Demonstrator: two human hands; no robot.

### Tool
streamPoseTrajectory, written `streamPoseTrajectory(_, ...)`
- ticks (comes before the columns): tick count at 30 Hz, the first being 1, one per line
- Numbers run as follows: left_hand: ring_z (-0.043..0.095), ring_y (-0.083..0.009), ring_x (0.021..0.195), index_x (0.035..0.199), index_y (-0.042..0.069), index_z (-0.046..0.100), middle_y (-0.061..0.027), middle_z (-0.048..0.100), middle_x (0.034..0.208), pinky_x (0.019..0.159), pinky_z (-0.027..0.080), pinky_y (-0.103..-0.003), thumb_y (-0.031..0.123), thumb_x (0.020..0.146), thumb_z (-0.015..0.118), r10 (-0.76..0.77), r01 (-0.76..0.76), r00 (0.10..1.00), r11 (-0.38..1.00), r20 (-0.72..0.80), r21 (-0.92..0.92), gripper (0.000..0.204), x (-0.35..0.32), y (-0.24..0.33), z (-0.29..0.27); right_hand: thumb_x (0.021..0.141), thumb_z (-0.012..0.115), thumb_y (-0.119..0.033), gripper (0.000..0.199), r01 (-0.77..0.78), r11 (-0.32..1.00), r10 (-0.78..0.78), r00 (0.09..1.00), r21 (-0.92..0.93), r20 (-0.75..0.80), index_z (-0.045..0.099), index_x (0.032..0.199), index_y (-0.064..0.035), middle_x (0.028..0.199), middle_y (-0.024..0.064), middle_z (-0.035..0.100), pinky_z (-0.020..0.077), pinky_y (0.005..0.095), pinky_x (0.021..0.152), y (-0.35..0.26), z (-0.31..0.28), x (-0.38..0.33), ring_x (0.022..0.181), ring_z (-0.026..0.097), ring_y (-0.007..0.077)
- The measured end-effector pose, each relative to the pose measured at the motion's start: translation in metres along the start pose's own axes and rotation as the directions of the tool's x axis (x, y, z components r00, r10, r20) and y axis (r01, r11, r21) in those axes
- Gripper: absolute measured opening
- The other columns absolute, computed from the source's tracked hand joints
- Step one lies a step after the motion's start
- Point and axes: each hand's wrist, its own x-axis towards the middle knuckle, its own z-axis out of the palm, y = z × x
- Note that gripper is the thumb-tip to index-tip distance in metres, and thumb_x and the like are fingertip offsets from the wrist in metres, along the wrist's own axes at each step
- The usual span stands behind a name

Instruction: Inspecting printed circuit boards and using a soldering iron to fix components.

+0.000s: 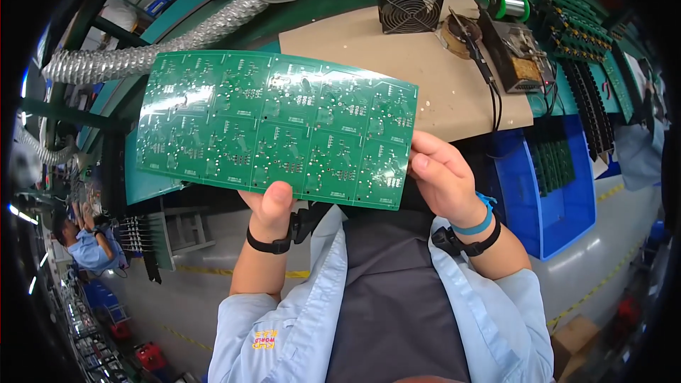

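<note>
Green circuit panel [277,128] | L hand [272,207] pinches bottom edge | R hand [443,177] grips right edge, panel above both

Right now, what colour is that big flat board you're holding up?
Green, dotted with small silver solder points. The circuit board shows best in the head view.

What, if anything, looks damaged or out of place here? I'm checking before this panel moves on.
Nothing stands out. The large green circuit board panel is held flat and whole between the left hand and right hand; no crack or bend shows. Its fine solder points are too small to judge.
</note>
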Motion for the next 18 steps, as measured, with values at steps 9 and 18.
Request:
streamPoseTrajectory(9, 0.061, -0.0221, 0.106, 0.135, -0.003, 0.046, -0.0126, 0.059, 0.124, 0.087, 0.053, -0.036, 0.031, 0.084, 0.076, -0.058, 0.055, 0.998, 0.995, 0.038, 0.08, 0.068, 0.002, -0.01, -0.005, 0.101, 0.051, -0.009, 0.038, -0.002, 0.956, -0.031, 0.994, -0.293, -0.107, 0.049, 0.134, 0.0086, 0.121, 0.0129, 0.063, 0.0457, 0.0289, 0.096, -0.01, -0.002, 0.01, 0.11, 0.06, 0.0166)
streamPoseTrajectory(18, 0.06, -0.0216, 0.107, 0.136, -0.002, 0.046, -0.0122, 0.059, 0.125, 0.088, 0.052, -0.036, 0.028, 0.086, 0.076, -0.056, 0.054, 0.997, 0.997, 0.043, 0.058, 0.067, -0.01, -0.022, -0.013, 0.099, 0.052, -0.007, 0.029, 0.033, 0.822, -0.078, 0.995, -0.569, -0.055, 0.055, 0.123, 0.0097, 0.105, 0.012, 0.069, 0.0506, 0.0276, 0.084, -0.012, -0.009, 0.012, 0.093, 0.066, 0.0161)
